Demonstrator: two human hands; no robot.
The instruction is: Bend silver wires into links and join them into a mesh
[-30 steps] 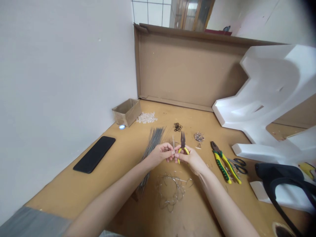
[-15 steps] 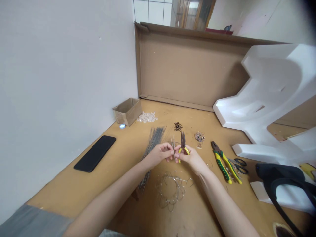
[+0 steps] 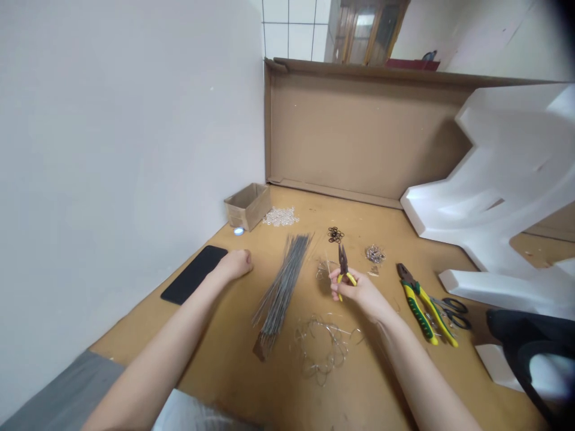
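A small workshop-like corner, possibly in a home: bundled wires point(image 3: 287, 281), green-and-yellow pliers point(image 3: 417, 310) and scissors point(image 3: 444, 303) lie on a worktable point(image 3: 220, 356), a wood-framed cabinet point(image 3: 369, 39) beyond

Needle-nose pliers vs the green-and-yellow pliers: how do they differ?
1. Place: the needle-nose pliers are held in the right hand; the green-and-yellow pliers lie on the table.
2. Head: the needle-nose pliers taper to slim tips; the green-and-yellow pliers are blunt.
3. Size: the needle-nose pliers look smaller than the green-and-yellow pliers.
Shared: dark metal heads, yellow on the handles.
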